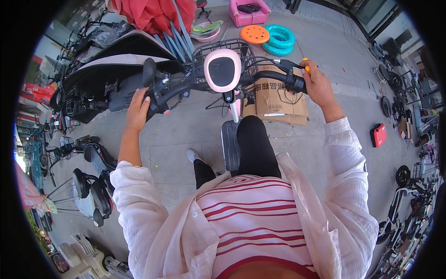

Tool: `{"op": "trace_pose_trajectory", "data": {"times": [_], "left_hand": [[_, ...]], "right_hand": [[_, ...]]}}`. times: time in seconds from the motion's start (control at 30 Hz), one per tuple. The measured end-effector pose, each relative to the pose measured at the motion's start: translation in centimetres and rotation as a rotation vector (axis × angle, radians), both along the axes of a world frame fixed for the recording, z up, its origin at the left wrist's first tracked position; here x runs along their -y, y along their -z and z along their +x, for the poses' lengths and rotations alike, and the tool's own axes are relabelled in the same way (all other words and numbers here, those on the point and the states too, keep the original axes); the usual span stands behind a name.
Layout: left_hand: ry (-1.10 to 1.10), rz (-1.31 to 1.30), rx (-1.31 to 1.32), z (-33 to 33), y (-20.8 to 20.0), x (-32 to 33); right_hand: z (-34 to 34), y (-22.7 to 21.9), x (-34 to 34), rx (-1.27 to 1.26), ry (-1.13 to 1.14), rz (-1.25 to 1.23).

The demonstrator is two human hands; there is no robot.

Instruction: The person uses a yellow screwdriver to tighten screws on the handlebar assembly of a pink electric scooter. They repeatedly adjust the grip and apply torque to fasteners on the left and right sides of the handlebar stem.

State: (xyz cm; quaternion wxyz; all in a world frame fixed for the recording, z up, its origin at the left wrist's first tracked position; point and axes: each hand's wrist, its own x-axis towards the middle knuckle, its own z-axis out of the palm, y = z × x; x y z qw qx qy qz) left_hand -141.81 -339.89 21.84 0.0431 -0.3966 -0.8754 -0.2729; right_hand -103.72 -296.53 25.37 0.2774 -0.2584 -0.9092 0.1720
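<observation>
I stand astride a small electric scooter, with one foot on the floor. Its handlebar spans in front of me, with a pink-rimmed display at the middle. My left hand is closed round the left grip, beside a black mirror. At the other end my right hand closes over the right grip. A small yellow-orange piece shows at its fingers; its kind is unclear. A black wire basket sits behind the display, and the footboard lies below.
Flattened cardboard lies on the floor ahead right. Beyond are an orange disc, turquoise rings and a pink armchair. A large dark scooter stands close left. A red case rests at right, near more parked scooters.
</observation>
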Motion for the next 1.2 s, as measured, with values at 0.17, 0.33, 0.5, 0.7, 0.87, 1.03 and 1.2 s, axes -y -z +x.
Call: {"op": "trace_pose_trajectory", "data": {"times": [0.17, 0.33, 0.5, 0.7, 0.87, 1.03, 1.2], "left_hand": [[-0.052, -0.119, -0.164, 0.7, -0.8, -1.0], [-0.129, -0.104, -0.252, 1.8, -1.0, -1.5], [-0.139, -0.1, -0.391, 1.9, -1.3, -1.4], [-0.131, -0.094, -0.405, 1.3, -0.7, -1.4], [-0.061, -0.037, -0.345, 1.0, -0.5, -1.0], [-0.026, 0.01, -0.257, 2.3, -1.3, -1.7], [-0.035, -0.035, -0.283, 0.7, -0.6, -0.9]], "right_hand": [[0.8, 0.2, -0.4, 0.024, 0.043, 0.08], [1.4, 0.9, 0.1, -0.015, 0.122, 0.195], [0.8, 0.6, 1.2, -0.014, 0.278, 0.28], [0.7, 0.5, 1.2, 0.009, 0.31, 0.255], [0.1, 0.9, 0.3, -0.076, 0.191, 0.238], [0.5, 1.1, -0.1, -0.101, 0.121, 0.061], [0.6, 0.8, 0.4, -0.011, 0.193, 0.001]]}}
